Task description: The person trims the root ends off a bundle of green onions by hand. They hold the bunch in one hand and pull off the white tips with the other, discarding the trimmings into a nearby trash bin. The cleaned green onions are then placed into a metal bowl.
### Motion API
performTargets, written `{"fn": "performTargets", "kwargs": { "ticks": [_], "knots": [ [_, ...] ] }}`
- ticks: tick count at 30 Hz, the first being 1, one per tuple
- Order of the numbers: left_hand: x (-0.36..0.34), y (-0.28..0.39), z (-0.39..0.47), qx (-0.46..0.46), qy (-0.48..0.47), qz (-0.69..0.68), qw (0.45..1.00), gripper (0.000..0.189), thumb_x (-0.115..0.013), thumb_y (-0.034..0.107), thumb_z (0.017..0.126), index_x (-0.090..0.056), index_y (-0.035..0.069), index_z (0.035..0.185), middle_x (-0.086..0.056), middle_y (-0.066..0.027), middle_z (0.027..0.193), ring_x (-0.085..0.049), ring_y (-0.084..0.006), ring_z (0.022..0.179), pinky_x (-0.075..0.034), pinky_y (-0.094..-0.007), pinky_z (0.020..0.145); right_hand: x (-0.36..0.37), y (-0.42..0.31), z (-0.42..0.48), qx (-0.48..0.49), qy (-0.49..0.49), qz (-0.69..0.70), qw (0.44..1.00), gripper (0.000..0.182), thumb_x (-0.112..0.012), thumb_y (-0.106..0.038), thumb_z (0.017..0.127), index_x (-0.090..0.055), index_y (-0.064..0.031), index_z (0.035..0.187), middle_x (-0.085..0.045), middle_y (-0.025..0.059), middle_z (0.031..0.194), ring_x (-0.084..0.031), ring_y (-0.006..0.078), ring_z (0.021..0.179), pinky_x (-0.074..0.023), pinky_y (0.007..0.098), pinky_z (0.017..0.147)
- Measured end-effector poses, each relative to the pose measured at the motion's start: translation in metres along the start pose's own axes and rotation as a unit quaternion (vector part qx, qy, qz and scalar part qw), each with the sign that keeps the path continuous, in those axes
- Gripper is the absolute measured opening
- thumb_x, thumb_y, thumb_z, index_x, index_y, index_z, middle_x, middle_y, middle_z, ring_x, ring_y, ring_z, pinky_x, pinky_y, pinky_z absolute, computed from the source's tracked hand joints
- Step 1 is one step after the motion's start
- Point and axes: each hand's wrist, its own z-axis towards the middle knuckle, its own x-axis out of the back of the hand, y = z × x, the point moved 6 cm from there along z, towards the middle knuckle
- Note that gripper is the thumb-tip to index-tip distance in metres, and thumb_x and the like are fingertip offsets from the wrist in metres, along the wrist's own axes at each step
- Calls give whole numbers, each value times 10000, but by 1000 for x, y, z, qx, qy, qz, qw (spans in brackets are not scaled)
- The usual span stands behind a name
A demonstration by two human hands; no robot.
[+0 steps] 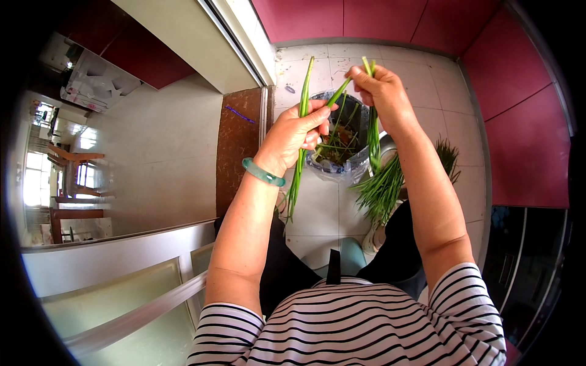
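My left hand (pixel 297 132), with a green bangle on its wrist, holds long green stalks (pixel 297 178), which look like Chinese chives or young scallions. Between it and my right hand (pixel 377 91) stretches a short stalk, pinched by the fingers of both. More green stalks (pixel 374 132) hang down from my right hand. Below both hands stands a bin lined with a clear plastic bag (pixel 336 174), holding green stalks and other scraps (pixel 339 142). A larger bunch of the greens (pixel 382 187) lies to the right of the bin, partly hidden by my right forearm.
Pinkish-red cabinets (pixel 517 105) line the top and right. A frosted-glass sliding door (pixel 123 297) stands at lower left, beside a brown threshold (pixel 238 146). Small bits lie on the tiled floor (pixel 311 210). A metal rim (pixel 388 142) shows beside the bin. Wooden chairs (pixel 75 158) stand far left.
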Motion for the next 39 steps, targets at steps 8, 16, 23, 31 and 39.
{"fn": "performTargets", "kwargs": {
  "ticks": [8,16,23,31,39],
  "knots": [
    [0,1,-1,-13,19,3,1000,285,-584,214,880,-548,29,1094,-528,-2,702,-365,-18,490,-279,-154,444,8,7,-1,-32,4,83,996,310,-547,-318,898,-589,-30,792,-486,-12,661,-364,57,529,-308,206,481],
    [-8,-3,-2,23,-29,-48,998,302,-530,262,910,-541,23,1095,-542,-19,711,-374,-27,487,-304,-158,453,-6,2,-2,4,-6,100,995,206,-551,-221,901,-576,-22,851,-473,-18,668,-323,43,510,-261,196,469],
    [-1,-4,0,18,-14,-80,997,325,-486,297,928,-540,20,1091,-560,-35,715,-417,-62,514,-347,-192,474,12,-2,5,26,18,131,991,229,-527,-222,910,-577,2,916,-504,20,758,-348,52,548,-295,196,492],
    [-2,-9,1,9,-15,-52,998,316,-443,301,945,-545,27,1066,-607,-72,784,-571,-116,627,-495,-260,580,-33,3,-13,-63,-107,128,984,376,-427,-338,951,-579,5,981,-540,49,872,-435,98,716,-363,222,622],
    [-3,-10,1,22,-31,-38,999,386,-480,269,927,-499,-11,1192,-594,-133,1064,-594,-216,970,-508,-367,790,-2,5,8,-41,-41,279,959,305,-349,-252,975,-522,-11,906,-574,180,1035,-581,272,906,-469,391,853]
  ]
}}
